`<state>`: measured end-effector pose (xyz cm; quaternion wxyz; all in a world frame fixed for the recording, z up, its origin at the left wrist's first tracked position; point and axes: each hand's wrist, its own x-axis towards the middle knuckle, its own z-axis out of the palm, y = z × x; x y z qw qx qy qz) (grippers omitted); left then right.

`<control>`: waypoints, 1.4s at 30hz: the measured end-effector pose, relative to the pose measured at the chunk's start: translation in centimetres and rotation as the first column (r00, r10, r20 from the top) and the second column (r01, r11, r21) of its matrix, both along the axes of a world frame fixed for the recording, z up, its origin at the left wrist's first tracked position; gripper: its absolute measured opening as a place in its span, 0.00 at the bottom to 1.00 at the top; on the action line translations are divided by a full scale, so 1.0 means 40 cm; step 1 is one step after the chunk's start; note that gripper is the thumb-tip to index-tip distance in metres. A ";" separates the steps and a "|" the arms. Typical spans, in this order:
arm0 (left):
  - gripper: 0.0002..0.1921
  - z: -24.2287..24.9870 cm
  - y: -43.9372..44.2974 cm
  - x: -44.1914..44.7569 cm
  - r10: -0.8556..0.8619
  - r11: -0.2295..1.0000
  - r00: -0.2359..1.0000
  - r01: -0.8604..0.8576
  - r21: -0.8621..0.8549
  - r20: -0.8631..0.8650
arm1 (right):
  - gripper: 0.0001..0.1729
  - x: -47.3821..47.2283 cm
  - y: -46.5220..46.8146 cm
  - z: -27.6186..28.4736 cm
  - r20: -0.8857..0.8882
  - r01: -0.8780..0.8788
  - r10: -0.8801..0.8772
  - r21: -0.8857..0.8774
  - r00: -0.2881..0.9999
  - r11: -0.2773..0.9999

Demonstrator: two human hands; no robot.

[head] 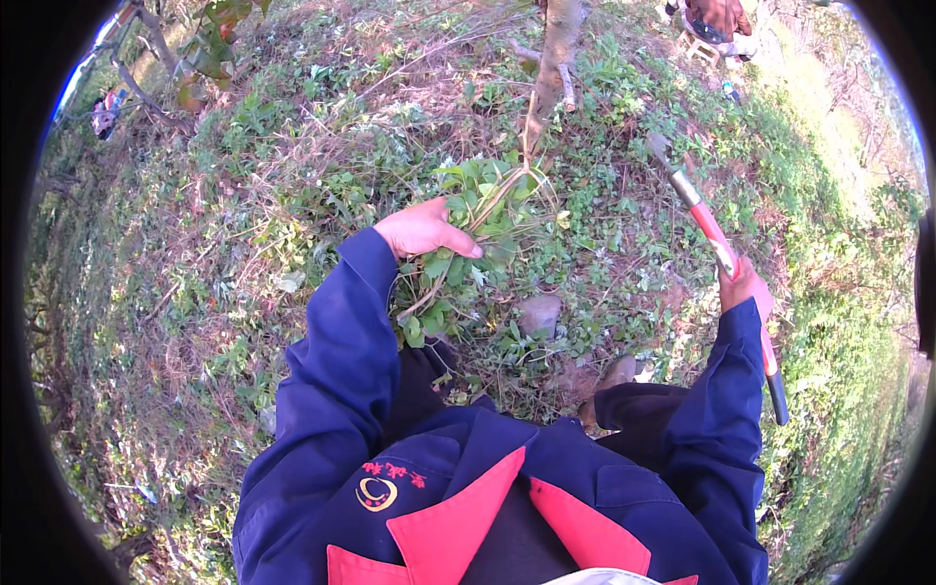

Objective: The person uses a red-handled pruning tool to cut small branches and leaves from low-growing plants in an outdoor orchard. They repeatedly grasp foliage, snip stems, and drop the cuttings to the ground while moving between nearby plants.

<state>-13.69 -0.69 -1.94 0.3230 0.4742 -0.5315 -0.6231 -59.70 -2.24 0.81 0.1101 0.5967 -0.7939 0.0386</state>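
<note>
My left hand [430,232] grips a bunch of leafy green stems [486,194], with the thumb laid across them. Leaves spill out above and below the hand, and pale stems run up towards the foot of a tree trunk. Out to the right, my right hand [744,287] is closed around the red handle [708,223] of a long hand tool. Its metal head [658,146] points up and away from me over the weeds; the head's exact shape is hard to make out. The handle's black end [776,398] sticks out below my right forearm.
A thin tree trunk [552,62] with cut branch stubs rises ahead. A stone [540,314] lies between my hands, near my shoe [620,371]. Another person [713,25] is at the upper right by a small wooden stool [698,50]. Branches with leaves [208,55] hang at the upper left.
</note>
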 end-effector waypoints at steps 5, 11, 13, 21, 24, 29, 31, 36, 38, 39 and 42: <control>0.25 -0.030 -0.028 0.006 -0.128 0.989 0.977 0.113 0.098 0.169 | 0.19 0.060 0.050 -0.033 0.322 -0.179 0.270 -0.285 0.908 0.942; 0.21 0.059 0.020 -0.027 -0.183 0.980 0.981 0.188 -0.071 0.068 | 0.16 0.217 0.105 -0.015 0.113 -0.681 0.749 -0.346 0.653 0.645; 0.20 0.029 0.007 -0.011 -0.194 0.981 0.961 0.193 0.021 0.199 | 0.14 0.205 0.086 -0.035 0.092 -0.683 0.730 -0.292 0.677 0.670; 0.26 0.018 -0.001 0.061 -0.082 0.993 0.994 0.076 0.091 0.067 | 0.12 -0.037 -0.003 -0.007 0.015 0.007 -0.007 -0.006 1.000 1.000; 0.25 0.001 -0.006 0.055 -0.088 0.993 0.989 0.077 0.094 0.122 | 0.13 0.053 0.028 -0.003 0.234 -0.023 0.064 -0.177 0.970 0.984; 0.22 0.021 -0.025 0.009 -0.112 0.986 0.976 0.086 0.142 0.188 | 0.14 0.156 0.068 -0.037 0.330 -0.381 0.476 -0.314 0.815 0.869; 0.18 0.013 -0.016 -0.005 -0.101 0.993 0.986 0.092 0.069 0.131 | 0.16 0.205 0.095 -0.024 0.151 -0.562 0.658 -0.405 0.737 0.722; 0.25 0.091 0.038 -0.027 0.002 0.995 0.998 -0.008 0.102 0.060 | 0.09 0.186 0.039 -0.068 0.095 -0.653 0.695 -0.272 0.712 0.706; 0.29 0.063 0.038 0.023 0.000 0.997 0.991 0.011 0.083 -0.132 | 0.07 0.114 0.002 -0.082 0.031 -0.401 0.403 -0.055 0.914 0.914; 0.29 0.099 0.048 0.028 0.043 0.997 0.998 -0.039 0.064 -0.055 | 0.07 0.066 -0.016 -0.071 -0.063 -0.170 0.174 0.072 0.983 0.983; 0.27 0.059 0.036 0.092 0.055 0.992 0.998 -0.059 0.111 0.035 | 0.12 -0.028 -0.010 -0.034 -0.039 0.032 -0.030 0.062 0.999 0.998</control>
